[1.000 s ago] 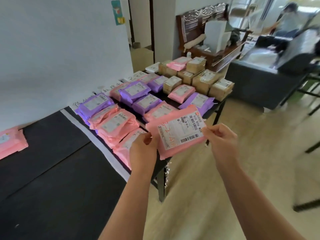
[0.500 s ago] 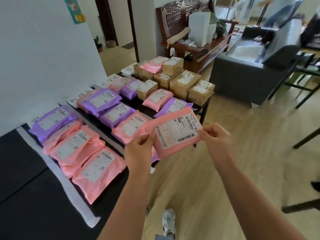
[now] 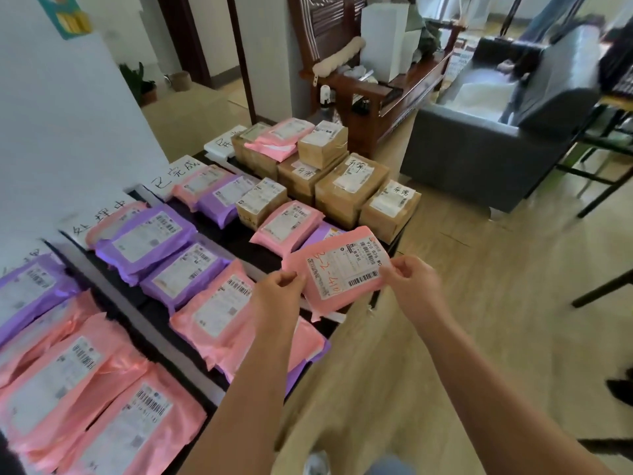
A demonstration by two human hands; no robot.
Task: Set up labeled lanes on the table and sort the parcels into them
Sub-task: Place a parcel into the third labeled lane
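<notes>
I hold a pink parcel (image 3: 339, 269) with a white barcode label in both hands, above the table's front edge. My left hand (image 3: 279, 293) pinches its left edge and my right hand (image 3: 412, 286) pinches its right edge. The black table (image 3: 260, 257) carries rows of pink and purple mailer bags split by white tape strips (image 3: 137, 313). Handwritten paper lane labels (image 3: 176, 176) lie along the wall side. Brown cardboard boxes (image 3: 349, 186) fill the far lane.
A white wall runs along the table's left side. A grey sofa (image 3: 479, 145) and a dark wooden bench (image 3: 370, 90) stand beyond the table. Black chair legs (image 3: 603, 286) reach in at the right. Wooden floor lies to the right of the table.
The view has moved along the table toward the far lanes; the cardboard boxes are closer. Both hands still hold the pink parcel, now over the middle lanes.
</notes>
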